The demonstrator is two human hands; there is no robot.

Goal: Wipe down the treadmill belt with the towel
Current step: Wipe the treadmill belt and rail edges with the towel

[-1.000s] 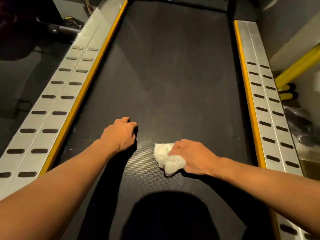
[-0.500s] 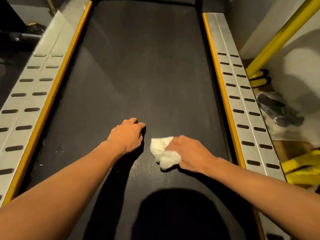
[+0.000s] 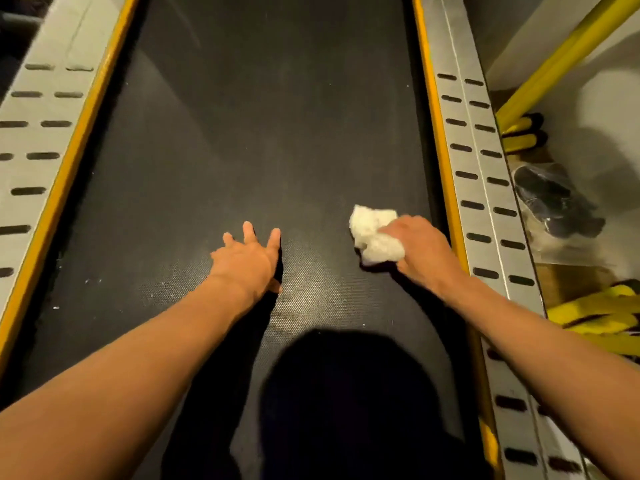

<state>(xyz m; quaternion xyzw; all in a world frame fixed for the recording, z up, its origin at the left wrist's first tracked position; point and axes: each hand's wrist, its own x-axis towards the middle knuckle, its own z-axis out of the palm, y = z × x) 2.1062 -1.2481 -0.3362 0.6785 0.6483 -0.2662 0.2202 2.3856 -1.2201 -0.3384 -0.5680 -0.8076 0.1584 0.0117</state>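
While I watch through the head camera, these lines record the scene.

Belt: the black treadmill belt (image 3: 249, 126) runs away from me, its weave showing near the hands, with pale specks scattered toward its left edge.

Right hand: my view shows the right hand (image 3: 420, 252) clenched around a bunched white towel (image 3: 374, 235), pressing it onto the belt close to the belt's right edge.

Towel: crumpled into a lump, it sticks out from the hand's thumb side and touches the belt surface.

Left hand: the left hand (image 3: 247, 261) lies released, palm down and fingers (image 3: 248, 231) spread, flat on the belt near its middle, well apart from the towel.

Rails: a grey slotted side rail (image 3: 41, 140) with a yellow strip borders the belt's left edge; a matching right side rail (image 3: 474, 161) borders the right edge, just beside the towel hand.

Beyond the right rail: a yellow bar (image 3: 561, 60) slants upward, and a dark item in a clear bag (image 3: 554, 206) lies on the floor; I cannot tell what it is.

Shadow: a dark rounded shadow (image 3: 346, 403) falls on the belt between my forearms.
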